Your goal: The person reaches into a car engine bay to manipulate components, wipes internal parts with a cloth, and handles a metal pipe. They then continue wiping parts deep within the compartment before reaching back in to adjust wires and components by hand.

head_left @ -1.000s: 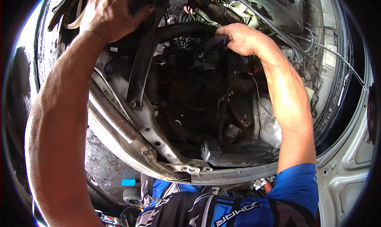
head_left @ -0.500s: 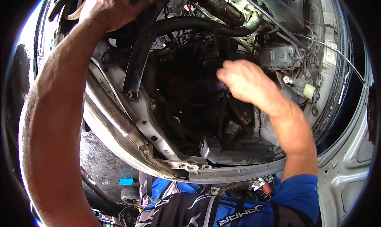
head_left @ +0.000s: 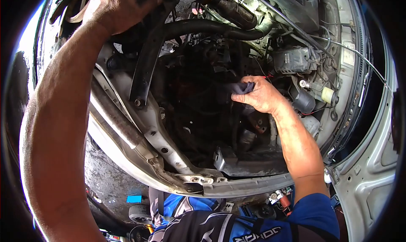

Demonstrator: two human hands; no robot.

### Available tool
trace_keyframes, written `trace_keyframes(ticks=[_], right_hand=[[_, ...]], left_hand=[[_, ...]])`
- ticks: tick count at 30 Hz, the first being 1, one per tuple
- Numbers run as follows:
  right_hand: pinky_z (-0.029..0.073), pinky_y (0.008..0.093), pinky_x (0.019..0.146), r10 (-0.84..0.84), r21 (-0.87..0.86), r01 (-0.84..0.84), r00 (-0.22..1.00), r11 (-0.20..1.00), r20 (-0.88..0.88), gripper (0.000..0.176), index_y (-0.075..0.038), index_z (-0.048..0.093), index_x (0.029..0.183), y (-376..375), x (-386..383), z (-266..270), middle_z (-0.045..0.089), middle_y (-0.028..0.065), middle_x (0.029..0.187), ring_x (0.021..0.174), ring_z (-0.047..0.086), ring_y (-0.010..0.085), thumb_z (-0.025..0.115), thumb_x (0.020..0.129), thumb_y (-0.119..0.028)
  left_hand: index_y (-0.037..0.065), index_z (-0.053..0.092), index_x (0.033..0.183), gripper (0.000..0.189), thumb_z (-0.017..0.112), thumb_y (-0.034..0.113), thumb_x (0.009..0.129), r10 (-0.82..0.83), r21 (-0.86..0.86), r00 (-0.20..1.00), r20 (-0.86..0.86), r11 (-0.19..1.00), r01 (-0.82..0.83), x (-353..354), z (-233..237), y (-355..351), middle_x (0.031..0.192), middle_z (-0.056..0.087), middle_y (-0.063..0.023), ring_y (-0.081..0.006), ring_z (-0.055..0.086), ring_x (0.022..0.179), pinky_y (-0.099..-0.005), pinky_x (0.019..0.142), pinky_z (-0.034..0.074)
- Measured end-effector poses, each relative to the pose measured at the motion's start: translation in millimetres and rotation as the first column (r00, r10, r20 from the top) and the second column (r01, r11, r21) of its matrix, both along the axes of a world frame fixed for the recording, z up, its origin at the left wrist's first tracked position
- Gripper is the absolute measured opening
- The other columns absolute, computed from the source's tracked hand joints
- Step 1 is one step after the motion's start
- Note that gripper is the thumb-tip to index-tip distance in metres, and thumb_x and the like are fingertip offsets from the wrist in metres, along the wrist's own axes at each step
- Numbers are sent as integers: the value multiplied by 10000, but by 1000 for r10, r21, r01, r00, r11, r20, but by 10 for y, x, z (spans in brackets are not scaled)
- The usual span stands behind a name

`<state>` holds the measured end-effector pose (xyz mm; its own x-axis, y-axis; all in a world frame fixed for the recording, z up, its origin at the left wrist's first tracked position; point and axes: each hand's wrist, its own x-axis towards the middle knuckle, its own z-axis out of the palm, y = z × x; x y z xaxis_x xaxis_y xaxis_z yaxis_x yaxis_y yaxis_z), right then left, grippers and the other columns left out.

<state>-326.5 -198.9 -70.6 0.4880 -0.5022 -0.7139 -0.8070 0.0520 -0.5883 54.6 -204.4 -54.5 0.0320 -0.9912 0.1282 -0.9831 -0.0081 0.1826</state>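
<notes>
The right hand (head_left: pixel 260 94) is positioned in the centre of the open engine bay, below the black hose (head_left: pixel 203 28) that runs across the top of the bay. The fingers are curled closed and the thumb is pressed against them, pinching a dark cloth (head_left: pixel 239 88). The cloth protrudes from the left side of the fist and lies against the dark, oily engine parts directly beside it. A small black box (head_left: pixel 294 60) sits just above and to the right of this hand, and a round white cap (head_left: pixel 327 94) is located near the wrist side. The left hand (head_left: pixel 120 7) is raised at the upper edge of the view. Its fingers are bent over the upper end of a black bar (head_left: pixel 146 60), which slopes down to the grey front frame rail (head_left: pixel 139 140); the fingertips are partly hidden in shadow. The two hands are well apart.
</notes>
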Motion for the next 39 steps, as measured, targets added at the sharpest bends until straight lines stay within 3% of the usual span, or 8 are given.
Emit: trace_keyframes(ticks=[2, 7, 9, 13, 15, 35, 36, 39], right_hand=[[464, 289, 649, -42, -3, 42, 999, 999, -5, 290, -8, 644, 819, 92, -36, -106, 601, 23, 734, 693, 550, 95, 838, 795, -222], [467, 309, 664, -13, -176, 11, 1000, 984, -8, 186, 9, 630, 812, 245, -62, -134, 572, 59, 741, 703, 562, 135, 759, 756, -112], [496, 376, 678, 10, -265, 16, 995, 964, 96, 199, 20, 626, 808, 302, -90, -176, 600, 151, 781, 735, 652, 315, 731, 700, -111], [508, 417, 678, 132, -264, -122, 991, 957, 23, 156, 1, 624, 785, 295, -1, -153, 616, 176, 798, 787, 659, 380, 708, 700, -99], [526, 471, 690, 296, -404, -252, 954, 880, 50, 185, -13, 628, 769, 399, 76, -234, 633, 200, 827, 818, 645, 422, 729, 698, -151], [517, 447, 680, 193, -459, -127, 976, 879, 101, 231, -4, 579, 720, 644, 0, -334, 589, 166, 793, 789, 632, 393, 777, 659, -105], [517, 447, 680, 201, -475, -129, 974, 871, 103, 231, -4, 579, 720, 606, 30, -339, 589, 166, 793, 789, 632, 393, 777, 659, -105], [523, 459, 701, 136, -453, -77, 986, 888, 100, 224, -4, 619, 757, 612, 113, -318, 626, 175, 843, 818, 641, 402, 785, 738, -153]], left_hand=[[62, 676, 926, 418, 800, 413, 733, 10, -9, 1000, 30, 1000, -9, -77, 67, 21, 867, 660, -145, -359, 644, 903, -467, 802, 515], [60, 672, 927, 423, 803, 411, 732, 28, 2, 1000, 1, 1000, -28, -19, -42, 1, 893, 663, -152, -360, 645, 922, -467, 816, 517], [59, 663, 912, 424, 803, 415, 729, 15, -31, 1000, -9, 999, -16, 4, -52, 2, 894, 664, -149, -354, 644, 938, -467, 833, 515], [58, 656, 898, 425, 800, 420, 730, 38, -30, 998, 41, 999, -37, -77, 84, 39, 891, 663, -146, -352, 643, 943, -469, 844, 512], [59, 651, 889, 423, 797, 423, 730, 21, 15, 1000, 10, 1000, -22, -3, 15, -5, 881, 657, -149, -358, 640, 942, -467, 842, 511], [73, 655, 909, 439, 783, 455, 736, 88, 115, 993, -76, 990, -79, 11, 83, 6, 921, 668, -153, -340, 636, 969, -436, 916, 490], [110, 675, 1154, 491, 719, 491, 847, -10, -79, 999, 51, 997, 14, 85, -106, -7, 1068, 702, -125, -310, 628, 1117, -442, 1002, 464], [119, 674, 1118, 445, 724, 461, 838, -33, 30, 999, -35, 999, 34, 118, -74, -34, 1059, 703, -111, -304, 628, 1101, -436, 1009, 458]])
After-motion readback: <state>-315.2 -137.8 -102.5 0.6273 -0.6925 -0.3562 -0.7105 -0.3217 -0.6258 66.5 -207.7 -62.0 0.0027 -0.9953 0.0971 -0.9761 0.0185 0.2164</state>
